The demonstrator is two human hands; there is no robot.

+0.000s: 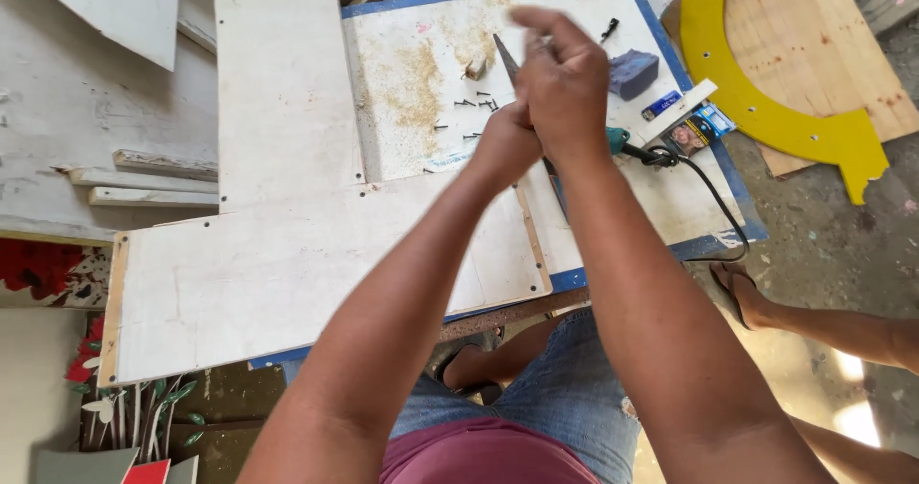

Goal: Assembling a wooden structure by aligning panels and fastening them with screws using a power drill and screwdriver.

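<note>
Both my hands are raised together over a white work board. My right hand covers most of my left hand, and a thin grey pointed blade or tool sticks out between them toward the far side. Which hand grips it I cannot tell, since the fingers overlap. Under the hands lie several dark screws and a patch of sawdust on a white panel with a blue edge.
A teal power tool with a black cable lies right of my hands, beside a dark blue block and small boxes. A yellow curved piece rests on plywood at right. Another person's foot is on the floor.
</note>
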